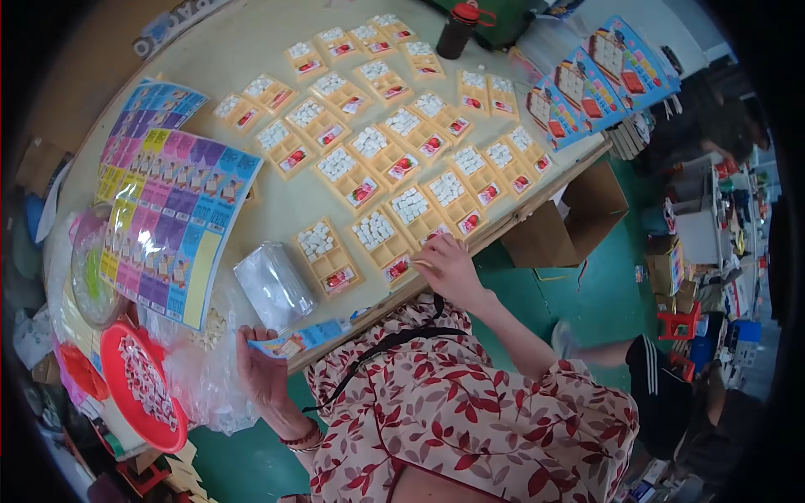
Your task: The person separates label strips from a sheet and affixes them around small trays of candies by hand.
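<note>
left hand (262, 369): fingers pinch printed card strip (298, 339) | right hand (449, 268): fingers curled, touching yellow tray (387, 243) at bench (251, 50) edge

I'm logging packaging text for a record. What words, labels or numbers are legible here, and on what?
None can be read.
Big colour sheet: print in its squares too small.
Backing cards at the table's far corner: blurred.
Yellow trays: red labels too small.
Strip in the left hand: blurred.
Cardboard at the top edge: large letters, cut off and warped, not readable.
</note>
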